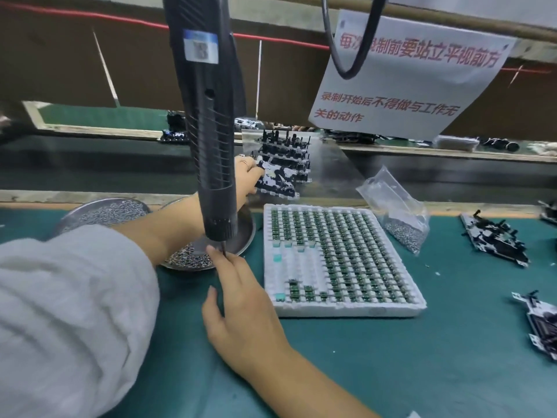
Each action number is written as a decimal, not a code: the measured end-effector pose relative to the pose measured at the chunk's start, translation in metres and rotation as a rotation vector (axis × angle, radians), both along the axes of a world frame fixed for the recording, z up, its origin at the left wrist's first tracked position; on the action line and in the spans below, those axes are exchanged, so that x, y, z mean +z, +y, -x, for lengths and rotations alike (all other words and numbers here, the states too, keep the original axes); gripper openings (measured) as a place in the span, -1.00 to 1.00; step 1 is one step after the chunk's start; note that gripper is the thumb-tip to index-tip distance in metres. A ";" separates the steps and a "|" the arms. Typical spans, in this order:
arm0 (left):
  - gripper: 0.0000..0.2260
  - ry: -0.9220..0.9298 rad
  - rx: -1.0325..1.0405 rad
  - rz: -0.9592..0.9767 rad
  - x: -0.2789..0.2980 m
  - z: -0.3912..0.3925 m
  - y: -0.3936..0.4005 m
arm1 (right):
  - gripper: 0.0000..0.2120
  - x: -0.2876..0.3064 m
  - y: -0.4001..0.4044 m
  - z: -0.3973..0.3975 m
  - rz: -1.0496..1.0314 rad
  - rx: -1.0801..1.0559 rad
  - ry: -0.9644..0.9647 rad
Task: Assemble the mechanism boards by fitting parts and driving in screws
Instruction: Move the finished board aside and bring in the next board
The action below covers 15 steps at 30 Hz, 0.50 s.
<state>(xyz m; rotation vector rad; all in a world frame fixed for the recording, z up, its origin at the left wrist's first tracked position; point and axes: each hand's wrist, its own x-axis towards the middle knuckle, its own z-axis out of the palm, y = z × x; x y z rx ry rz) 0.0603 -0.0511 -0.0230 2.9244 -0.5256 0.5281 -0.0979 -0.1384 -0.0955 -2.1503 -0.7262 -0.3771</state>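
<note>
My left hand (247, 173) pinches the top mechanism board (275, 179) on the stack past the bench edge. Right hand (238, 300), fingers straight, touches the screwdriver bit (223, 251) over the screw dish (241, 236). Board's prob. light, stiff, w/ fragile posts; I'd grip by edges.

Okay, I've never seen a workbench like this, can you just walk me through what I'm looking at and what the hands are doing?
This is one picture from a camera worn on a person's head, looking down at a green bench. The big black thing hanging in front is an electric screwdriver. The left hand reaches to a stack of mechanism boards at the back. The right hand touches the screwdriver's bit over a metal dish of screws. A white tray holds rows of small green parts, beside a bag of screws. More boards lie to the right.
</note>
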 end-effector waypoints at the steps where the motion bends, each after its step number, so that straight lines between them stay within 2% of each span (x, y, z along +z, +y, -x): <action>1: -0.71 0.009 -0.004 0.014 0.003 0.009 0.011 | -0.49 0.000 0.000 0.000 0.001 0.000 0.009; 4: -0.83 -0.051 0.042 0.194 0.007 0.043 0.049 | -0.49 0.000 0.000 -0.001 -0.032 -0.015 0.029; 5: -0.80 -0.102 0.056 0.204 0.009 0.059 0.059 | -0.49 0.000 0.000 -0.001 -0.043 -0.028 0.017; 8: -0.53 -0.175 0.088 0.247 0.006 0.110 0.090 | -0.51 -0.004 0.001 -0.001 -0.098 -0.090 -0.056; 11: -0.44 -0.227 0.050 0.213 -0.004 0.168 0.113 | -0.53 -0.003 0.003 0.001 -0.192 -0.165 -0.077; 15: -0.36 -0.167 0.005 0.190 -0.034 0.228 0.127 | -0.61 0.004 0.001 0.010 -0.273 -0.137 -0.171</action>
